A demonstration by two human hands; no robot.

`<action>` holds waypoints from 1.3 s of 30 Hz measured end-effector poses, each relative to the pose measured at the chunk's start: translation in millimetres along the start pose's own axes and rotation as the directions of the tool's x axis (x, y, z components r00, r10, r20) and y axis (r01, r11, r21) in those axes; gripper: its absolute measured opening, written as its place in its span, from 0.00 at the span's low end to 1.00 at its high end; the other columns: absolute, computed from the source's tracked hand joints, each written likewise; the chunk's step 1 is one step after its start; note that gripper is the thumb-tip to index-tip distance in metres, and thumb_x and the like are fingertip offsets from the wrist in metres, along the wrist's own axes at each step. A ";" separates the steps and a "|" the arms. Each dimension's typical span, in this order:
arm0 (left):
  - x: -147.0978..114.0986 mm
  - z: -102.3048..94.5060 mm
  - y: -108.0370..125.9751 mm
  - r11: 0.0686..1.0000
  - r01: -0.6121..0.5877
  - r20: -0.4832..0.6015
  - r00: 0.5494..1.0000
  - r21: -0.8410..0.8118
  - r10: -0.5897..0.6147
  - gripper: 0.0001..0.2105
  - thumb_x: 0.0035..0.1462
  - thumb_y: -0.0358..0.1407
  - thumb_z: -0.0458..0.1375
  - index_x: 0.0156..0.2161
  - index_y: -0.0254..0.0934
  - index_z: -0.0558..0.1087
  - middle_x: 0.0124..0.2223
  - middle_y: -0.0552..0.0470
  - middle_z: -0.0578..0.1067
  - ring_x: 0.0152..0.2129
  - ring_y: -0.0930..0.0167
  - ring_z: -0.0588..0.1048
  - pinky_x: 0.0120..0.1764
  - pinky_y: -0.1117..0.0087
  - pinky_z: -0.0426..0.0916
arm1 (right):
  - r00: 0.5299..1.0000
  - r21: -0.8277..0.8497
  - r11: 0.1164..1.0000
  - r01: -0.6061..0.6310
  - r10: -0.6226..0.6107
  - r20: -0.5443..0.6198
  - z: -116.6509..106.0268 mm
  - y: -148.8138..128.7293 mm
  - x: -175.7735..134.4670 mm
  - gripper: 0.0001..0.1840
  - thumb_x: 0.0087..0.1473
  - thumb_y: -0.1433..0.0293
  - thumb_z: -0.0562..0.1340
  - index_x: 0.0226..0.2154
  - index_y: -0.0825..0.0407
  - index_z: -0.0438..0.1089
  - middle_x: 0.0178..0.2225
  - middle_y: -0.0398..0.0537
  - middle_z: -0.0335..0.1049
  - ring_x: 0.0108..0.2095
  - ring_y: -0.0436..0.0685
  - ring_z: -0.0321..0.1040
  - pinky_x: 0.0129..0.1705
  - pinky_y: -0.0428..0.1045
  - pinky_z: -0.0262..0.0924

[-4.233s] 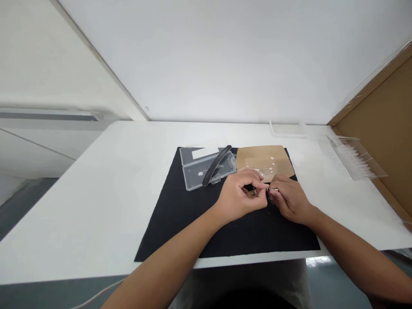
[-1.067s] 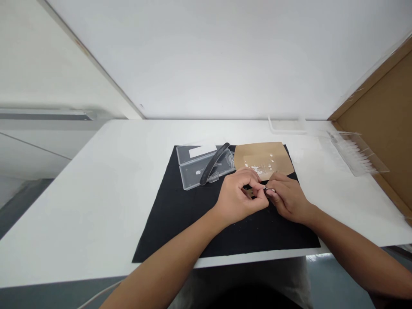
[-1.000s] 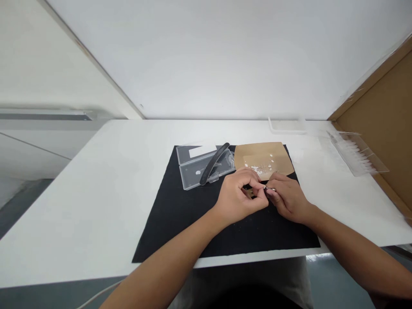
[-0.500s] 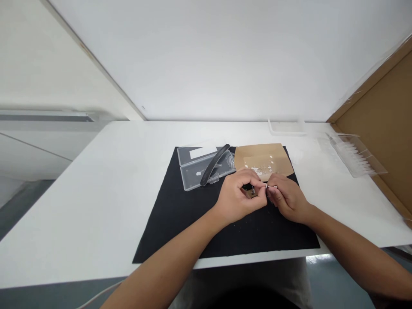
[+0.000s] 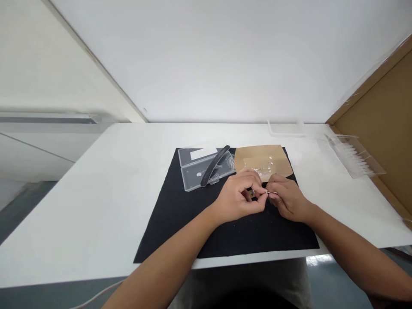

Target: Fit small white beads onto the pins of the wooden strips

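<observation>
Over the black mat (image 5: pixel 180 227) my hands meet, fingertips almost touching. My left hand (image 5: pixel 238 193) pinches thumb and forefinger together on something tiny and pale, too small to name. Curled fingers of my right hand (image 5: pixel 288 199) close round a small, thin, dark metal tool (image 5: pixel 272 193), mostly hidden by them; its end reaches the left fingertips. A small shiny object (image 5: pixel 252 193) shows through the gap in my left hand. Just beyond the hands lies a sheet of brown paper (image 5: pixel 267 152) with small white and clear pieces (image 5: pixel 257 168) scattered on it.
Left of the paper, an open clear plastic case (image 5: pixel 189 183) holds clear pieces, with a black curved nail file (image 5: pixel 214 166) lying across it. A clear tray (image 5: pixel 286 128) stands at the back. White tips (image 5: pixel 354 161) sit in a clear case beside the cardboard wall (image 5: pixel 380 98).
Both hands stay together at the same spot. The fingertips and the dark tool have shifted slightly downward, and the tool lies a little differently in the right fingers.
</observation>
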State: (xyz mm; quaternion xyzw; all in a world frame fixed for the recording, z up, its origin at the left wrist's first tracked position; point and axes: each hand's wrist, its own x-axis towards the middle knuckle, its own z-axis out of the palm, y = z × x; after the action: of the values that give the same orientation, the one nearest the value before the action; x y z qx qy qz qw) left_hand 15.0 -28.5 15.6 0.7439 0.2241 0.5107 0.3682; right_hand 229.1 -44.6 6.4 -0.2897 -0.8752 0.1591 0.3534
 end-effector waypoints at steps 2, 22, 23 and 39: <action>0.9 1.0 -1.1 0.996 -0.076 -0.005 0.997 0.045 0.076 0.08 0.50 0.24 0.65 0.30 0.38 0.73 0.26 0.51 0.74 0.33 0.68 0.77 0.18 0.80 0.64 | 1.000 -0.001 1.000 0.001 -0.001 0.028 0.7 0.0 -0.4 0.18 0.77 0.62 0.48 0.37 0.50 0.65 0.29 0.45 0.64 0.31 0.56 0.60 0.34 0.51 0.55; 5.1 -3.8 -2.5 0.826 -0.392 0.048 0.911 0.405 0.409 0.12 0.54 0.24 0.66 0.34 0.43 0.70 0.26 0.60 0.74 0.26 0.72 0.77 0.41 0.64 0.79 | 0.996 0.194 0.978 -0.080 0.069 0.064 -4.1 -5.0 -0.8 0.17 0.78 0.63 0.47 0.43 0.49 0.69 0.32 0.44 0.67 0.32 0.53 0.65 0.36 0.49 0.60; 5.6 -4.1 -2.4 0.829 -0.394 0.042 0.910 0.398 0.412 0.11 0.54 0.24 0.66 0.35 0.42 0.71 0.26 0.60 0.74 0.26 0.72 0.77 0.41 0.63 0.79 | 0.998 0.167 0.984 -0.059 0.051 0.048 -4.4 -3.8 -0.8 0.17 0.78 0.63 0.47 0.43 0.49 0.68 0.31 0.44 0.66 0.31 0.54 0.64 0.35 0.50 0.60; 3.4 -3.6 2.0 0.990 -0.035 -0.050 0.998 0.140 0.042 0.04 0.60 0.34 0.71 0.40 0.37 0.83 0.33 0.47 0.81 0.32 0.70 0.78 0.18 0.80 0.68 | 0.981 -0.273 0.959 0.079 -0.123 -0.151 -6.7 9.0 0.0 0.10 0.70 0.75 0.58 0.48 0.47 0.72 0.34 0.47 0.77 0.32 0.56 0.66 0.36 0.51 0.63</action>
State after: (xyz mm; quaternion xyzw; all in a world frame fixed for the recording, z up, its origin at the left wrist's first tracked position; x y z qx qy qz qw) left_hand 12.9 -26.2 19.9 0.7581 0.2545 0.5204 0.2994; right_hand 237.4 -37.0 6.7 -0.3014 -0.8696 -0.0026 0.3910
